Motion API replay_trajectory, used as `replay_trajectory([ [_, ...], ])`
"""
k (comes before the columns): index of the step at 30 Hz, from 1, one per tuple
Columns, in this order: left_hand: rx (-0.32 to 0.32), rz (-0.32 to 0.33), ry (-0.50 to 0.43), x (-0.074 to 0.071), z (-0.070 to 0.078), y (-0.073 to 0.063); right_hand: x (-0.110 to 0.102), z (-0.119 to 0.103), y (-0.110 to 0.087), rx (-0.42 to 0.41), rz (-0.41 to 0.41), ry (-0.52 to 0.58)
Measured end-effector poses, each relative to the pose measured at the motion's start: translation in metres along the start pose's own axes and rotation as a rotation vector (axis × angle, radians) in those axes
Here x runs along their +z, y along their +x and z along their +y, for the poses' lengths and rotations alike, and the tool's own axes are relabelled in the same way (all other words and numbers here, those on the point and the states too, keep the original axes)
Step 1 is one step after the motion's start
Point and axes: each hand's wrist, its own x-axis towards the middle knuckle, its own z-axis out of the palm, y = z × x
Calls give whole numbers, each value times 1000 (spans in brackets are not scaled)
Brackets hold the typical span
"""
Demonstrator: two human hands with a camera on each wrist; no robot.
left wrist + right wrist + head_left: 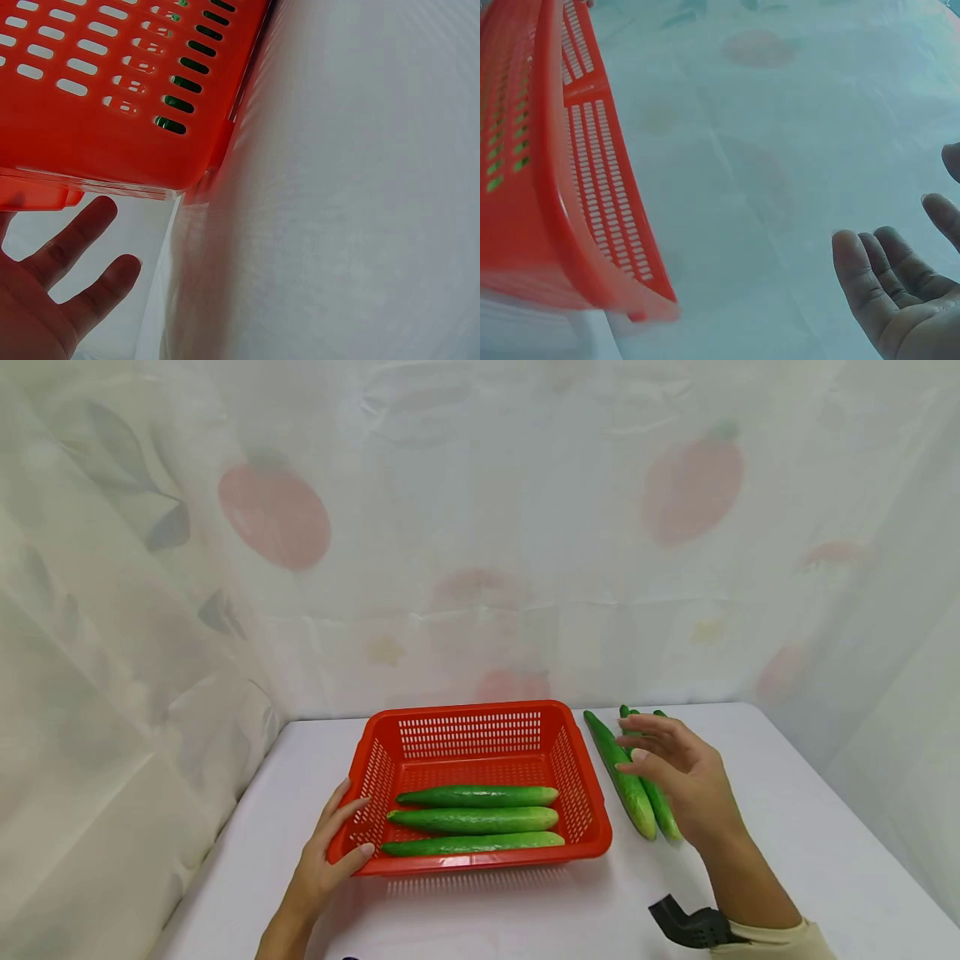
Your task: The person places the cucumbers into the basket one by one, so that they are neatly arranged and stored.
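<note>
Left hand (pixel 318 860): fingers spread apart, thumb and a fingertip over the rim near the close left corner of the red basket (pixel 480 861); right hand (pixel 693 781): fingers loosely bent, thumb apart from them, over the loose cucumbers (pixel 621 777); these lie just right of the basket, exact count hidden by the hand; three cucumbers (pixel 480 820) side by side inside, toward the near wall; white table (pixel 795 835) beneath; pale printed sheeting (pixel 465 485) behind.
</note>
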Motion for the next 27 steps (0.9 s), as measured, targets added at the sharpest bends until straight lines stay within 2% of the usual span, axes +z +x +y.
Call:
replay_trajectory([
  [15,2,-6,-18,0,1,0,-33,-8,-10,-84,101,-4],
  [20,2,-5,-5,-1,1,0,-44,-9,-12,-102,158,23],
  [27,0,-1,-4,0,0,0,-58,-4,-15,-131,235,-3],
])
